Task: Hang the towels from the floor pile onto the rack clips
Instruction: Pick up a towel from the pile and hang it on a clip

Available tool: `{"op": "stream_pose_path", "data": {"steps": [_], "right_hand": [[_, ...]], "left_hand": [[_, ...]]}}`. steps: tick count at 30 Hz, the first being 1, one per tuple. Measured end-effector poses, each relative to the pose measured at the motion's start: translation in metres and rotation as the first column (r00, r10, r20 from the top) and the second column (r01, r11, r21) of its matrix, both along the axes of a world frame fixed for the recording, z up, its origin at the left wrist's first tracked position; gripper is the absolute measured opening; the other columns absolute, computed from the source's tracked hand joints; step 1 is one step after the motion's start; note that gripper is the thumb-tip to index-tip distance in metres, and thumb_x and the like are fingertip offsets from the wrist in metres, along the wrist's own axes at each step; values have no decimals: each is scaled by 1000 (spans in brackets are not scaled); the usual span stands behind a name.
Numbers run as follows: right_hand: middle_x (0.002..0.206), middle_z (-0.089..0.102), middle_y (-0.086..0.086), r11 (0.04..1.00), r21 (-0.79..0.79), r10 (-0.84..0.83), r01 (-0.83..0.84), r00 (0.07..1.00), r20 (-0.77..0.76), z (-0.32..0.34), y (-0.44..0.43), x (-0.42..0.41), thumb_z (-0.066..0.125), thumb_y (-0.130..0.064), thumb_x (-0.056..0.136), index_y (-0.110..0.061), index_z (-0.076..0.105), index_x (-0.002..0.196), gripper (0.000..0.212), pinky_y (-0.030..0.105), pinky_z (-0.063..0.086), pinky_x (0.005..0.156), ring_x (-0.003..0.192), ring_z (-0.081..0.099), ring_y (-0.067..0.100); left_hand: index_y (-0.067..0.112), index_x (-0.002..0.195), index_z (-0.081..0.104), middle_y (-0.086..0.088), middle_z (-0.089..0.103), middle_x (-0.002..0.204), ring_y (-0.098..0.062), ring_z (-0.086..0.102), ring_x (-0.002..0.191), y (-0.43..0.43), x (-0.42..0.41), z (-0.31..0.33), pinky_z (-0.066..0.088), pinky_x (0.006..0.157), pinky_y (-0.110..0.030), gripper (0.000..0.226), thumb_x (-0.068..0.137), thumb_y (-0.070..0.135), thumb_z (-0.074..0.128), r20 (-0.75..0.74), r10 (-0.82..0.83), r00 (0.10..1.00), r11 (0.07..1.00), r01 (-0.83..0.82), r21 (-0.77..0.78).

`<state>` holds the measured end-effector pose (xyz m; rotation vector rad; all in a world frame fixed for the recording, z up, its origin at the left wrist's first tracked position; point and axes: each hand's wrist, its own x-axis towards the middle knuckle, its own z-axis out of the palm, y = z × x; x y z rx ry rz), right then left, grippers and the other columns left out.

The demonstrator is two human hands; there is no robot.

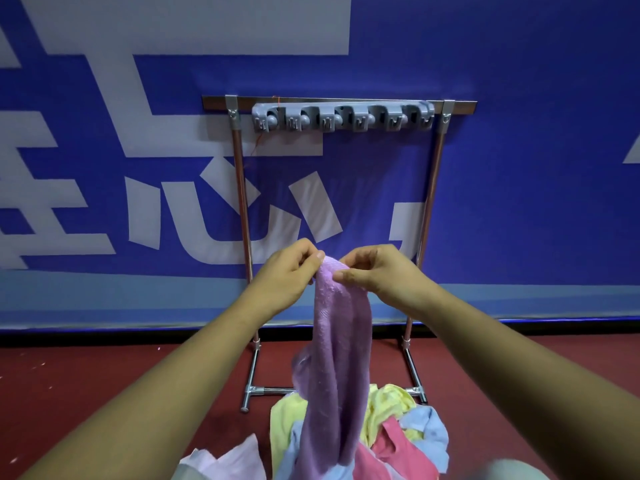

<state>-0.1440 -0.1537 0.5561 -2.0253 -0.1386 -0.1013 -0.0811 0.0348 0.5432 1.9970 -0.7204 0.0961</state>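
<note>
A: Where is the towel right now?

B: The purple towel (pixel 337 341) hangs in mid-air in front of the rack (pixel 242 188). The left hand (pixel 289 271) and right hand (pixel 377 275) each pinch its top edge, close together, with fingers and thumbs curled onto the fabric.

A: And the clips?

B: The grey clip strip (pixel 343 117) sits along the rack's top bar, well above both hands. Between the two uprights the space is open, and the blue banner (pixel 519 168) shows straight through it.

A: Any room on the floor?

B: The rack stands by the floor's (pixel 104 375) far edge, just in front of the banner. Bare red floor runs out to the left and right of the rack's feet. The pile (pixel 391 420) lies nearer the person, against the front of the base, with a yellow towel (pixel 384 407), a pink towel (pixel 398 445) and a light blue towel (pixel 429 431) showing.

A: What can't you make out?

B: The purple towel's lower end drops past the pile and is cut off at the bottom of the view. It and the pile cover the middle of the rack's base bar. A pale cloth (pixel 228 459) at the lower left is cropped too. I cannot count the towels in the pile, and a blurred grey shape in the bottom right corner is unreadable.
</note>
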Motion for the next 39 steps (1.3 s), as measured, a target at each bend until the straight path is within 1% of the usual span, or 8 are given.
{"op": "stream_pose_path", "data": {"steps": [5, 8, 11, 17, 20, 24, 32, 39], "right_hand": [[64, 59, -5, 967, -251, 27, -44, 997, -71, -12, -12, 6, 77, -30, 87, -6, 69, 81, 26, 17, 39, 55, 56, 48, 4], [65, 55, -1, 830, -546, 26, -116, 985, -170, -24, -26, 9, 74, -31, 86, -6, 63, 74, 29, 29, 38, 59, 59, 44, 12], [64, 55, -5, 724, -671, 30, -161, 979, -203, -29, -40, 9, 64, -19, 84, -19, 55, 64, 22, 31, 39, 60, 60, 44, 13], [72, 56, -1, 911, -412, -46, 6, 995, -88, 1, -50, 12, 56, -14, 89, -14, 57, 76, 12, 30, 43, 68, 68, 48, 12], [66, 49, -8, 965, -248, -94, 88, 995, -14, 24, -52, 11, 54, -10, 90, -16, 55, 74, 18, 20, 37, 58, 57, 42, 3], [72, 60, -12, 894, -446, -33, 39, 999, 22, 40, -60, 14, 59, -18, 93, -20, 62, 85, 9, 17, 43, 59, 58, 50, 0], [67, 58, -1, 589, -808, -129, 4, 988, -90, 49, -78, 13, 56, -17, 92, -17, 51, 67, 26, 28, 37, 55, 64, 52, 19], [69, 65, 17, 831, -441, -326, 339, 939, 106, 63, -91, 16, 47, -10, 98, -7, 56, 84, 17, 25, 46, 40, 48, 65, 24]], "left_hand": [[15, 84, 45, -8, 56, 76, -19, 49, 68, 2, 0, 10, 49, 75, -49, 26, 103, 33, 44, 53, 79, 995, 995, -82, 54], [24, 101, 43, -6, 54, 88, -15, 49, 74, 11, 7, 20, 52, 75, -42, 4, 103, 28, 44, 43, 63, 997, 998, -63, -4], [32, 115, 50, -4, 56, 87, -9, 52, 73, 17, 13, 37, 50, 71, -29, 18, 104, 19, 43, -22, -1, 1000, 996, -1, -92], [21, 103, 63, 2, 57, 90, -10, 49, 74, 21, 28, 69, 43, 58, -11, 25, 104, 18, 39, -139, 141, 980, 961, -169, -217], [31, 103, 67, 7, 61, 101, -10, 55, 83, 31, 33, 86, 47, 70, -24, 17, 101, 31, 50, -113, 113, 987, 981, -129, -147], [24, 99, 66, 14, 63, 96, -8, 58, 92, 36, 40, 102, 40, 70, -16, 6, 94, 24, 63, 186, 156, 970, 964, -191, 186], [16, 89, 65, 0, 64, 90, -15, 55, 83, 44, 49, 105, 36, 61, -25, 11, 95, 23, 60, 224, 425, 877, 897, -442, 28], [14, 93, 55, -7, 57, 87, -28, 54, 79, 55, 60, 94, 41, 66, -37, 16, 100, 24, 45, 380, 490, 785, 739, -605, 297]]}}
